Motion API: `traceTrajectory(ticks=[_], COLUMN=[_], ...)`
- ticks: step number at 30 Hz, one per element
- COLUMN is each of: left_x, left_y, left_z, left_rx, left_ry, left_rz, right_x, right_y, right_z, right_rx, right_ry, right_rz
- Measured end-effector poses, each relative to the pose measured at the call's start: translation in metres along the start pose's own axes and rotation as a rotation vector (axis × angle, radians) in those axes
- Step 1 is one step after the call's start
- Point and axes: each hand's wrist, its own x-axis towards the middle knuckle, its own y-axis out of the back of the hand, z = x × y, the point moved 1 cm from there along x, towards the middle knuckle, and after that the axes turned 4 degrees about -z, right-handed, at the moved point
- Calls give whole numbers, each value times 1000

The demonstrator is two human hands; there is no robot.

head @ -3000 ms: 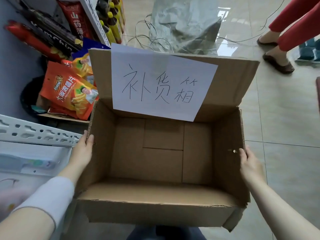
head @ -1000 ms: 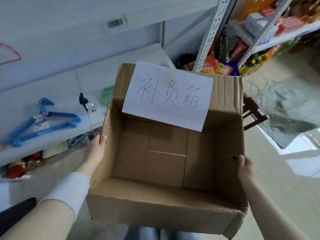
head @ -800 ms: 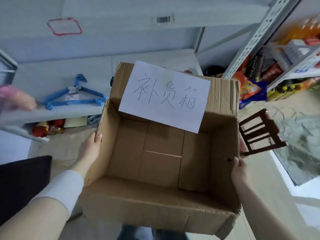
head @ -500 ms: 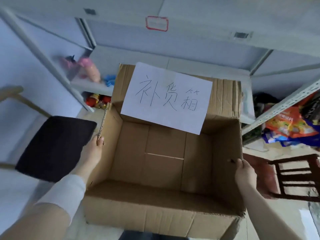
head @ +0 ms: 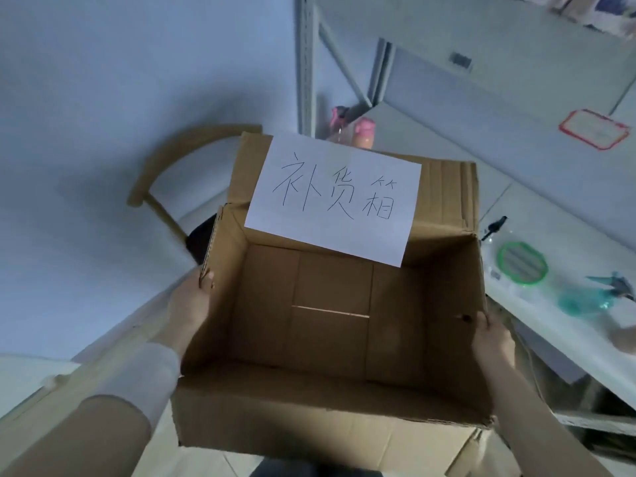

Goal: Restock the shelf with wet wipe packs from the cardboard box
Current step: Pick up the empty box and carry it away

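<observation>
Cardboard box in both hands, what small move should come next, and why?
Probably lower the cardboard box and set it down: the left hand and right hand grip its side walls, and its inside shows only bare cardboard, nothing to shelve.

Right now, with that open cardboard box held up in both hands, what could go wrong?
1. The left hand and right hand grip only the thin side walls of the cardboard box; it might tilt or slip.
2. A wooden chair stands just beyond the box, partly hidden by it, so a bump seems possible.
3. No wet wipe packs show inside: nothing to shelve.
</observation>
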Motion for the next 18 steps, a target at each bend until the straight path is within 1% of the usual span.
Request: traceTrajectory(ticks=[3, 11, 18], left_x=[8, 41, 53], left_y=[20, 49, 26], left_z=[-15, -48, -33], left_rx=[-110, -189, -281], left_ry=[73, 265, 416], left_rz=[51, 171, 296], right_x=[12, 58, 125], right_y=[-22, -75, -96], right_z=[-46, -161, -242], right_rx=[-51, -167, -213], right_ry=[92, 249, 459], right_rz=[-42, -133, -244])
